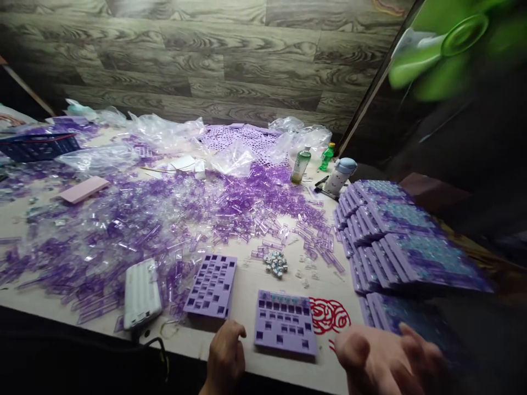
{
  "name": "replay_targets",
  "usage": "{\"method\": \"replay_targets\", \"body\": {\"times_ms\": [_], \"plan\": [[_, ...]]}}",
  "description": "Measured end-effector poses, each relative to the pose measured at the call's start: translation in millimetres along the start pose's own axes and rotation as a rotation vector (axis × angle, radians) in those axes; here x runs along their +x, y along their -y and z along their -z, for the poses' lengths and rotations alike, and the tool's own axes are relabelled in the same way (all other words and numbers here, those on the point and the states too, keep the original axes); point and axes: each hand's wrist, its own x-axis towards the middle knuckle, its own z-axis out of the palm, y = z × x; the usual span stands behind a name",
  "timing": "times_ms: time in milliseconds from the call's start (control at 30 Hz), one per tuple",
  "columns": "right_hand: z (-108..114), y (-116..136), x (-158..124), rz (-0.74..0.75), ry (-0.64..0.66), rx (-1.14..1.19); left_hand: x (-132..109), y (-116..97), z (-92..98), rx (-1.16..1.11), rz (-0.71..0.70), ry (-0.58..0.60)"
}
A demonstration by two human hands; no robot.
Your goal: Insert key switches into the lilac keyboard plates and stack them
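Observation:
My left hand [225,351] is loosely curled at the front table edge, beside a lilac plastic plate with square holes [212,285], and its fingers hide whatever may be in them. A second lilac plate [285,325] lies to its right, with small items along its top row. My right hand [385,356] is blurred, with fingers spread and holding nothing, just below tall stacks of lilac plates [395,236]. A small heap of keyboard switches [275,264] sits beyond the two plates. Translucent purple plastic pieces [164,230] cover much of the table.
A white power bank [142,293] with a cable lies at the front left. Crumpled plastic bags [164,134], a purple perforated sheet [242,142], bottles [300,164], a blue basket [39,147] and a green fan [447,55] surround the table, backed by a wood-grain wall.

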Motion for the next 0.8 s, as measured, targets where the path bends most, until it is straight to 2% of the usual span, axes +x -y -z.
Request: {"method": "replay_targets", "body": {"times_ms": [33, 67, 100, 133, 200, 267, 433, 500, 567, 633, 700, 733, 800], "plan": [[-3, 5, -2, 0.047, -0.137, 0.001, 0, 0, -0.1, -0.001, 0.004, -0.007], [-5, 11, -3, -0.057, -0.203, 0.025, 0, 0, -0.2, -0.002, 0.007, -0.012], [-8, 18, -2, -0.152, -0.233, 0.061, 1, 0, -0.2, -0.006, 0.01, -0.015], [-10, 24, 0, -0.244, -0.169, 0.115, 2, 0, -0.4, -0.012, 0.01, -0.015], [-12, 30, 6, -0.305, 0.07, 0.239, 3, 0, -0.8, -0.022, -0.01, 0.0], [-12, 29, 9, -0.251, 0.343, 0.332, 4, 0, -1.5, -0.022, -0.036, 0.027], [-14, 18, -4, -0.235, 1.05, 0.347, 2, 0, -2.9, 0.013, -0.069, 0.021], [-16, 17, -17, -0.287, 1.254, 0.337, 2, -1, -2.7, 0.03, -0.066, -0.012], [-18, 16, -30, -0.34, 1.369, 0.336, 3, -3, -2.0, 0.038, -0.066, -0.036], [-21, 15, -41, -0.364, 1.424, 0.333, 5, -4, -1.4, 0.046, -0.062, -0.04], [-24, 11, -46, -0.333, 1.413, 0.323, 6, -5, -1.2, 0.055, -0.051, -0.036], [-26, 8, -46, -0.294, 1.364, 0.317, 7, -5, -1.3, 0.061, -0.043, -0.039], [-27, 0, -39, -0.201, 1.18, 0.301, 7, -5, -1.7, 0.073, -0.036, -0.048]]}}
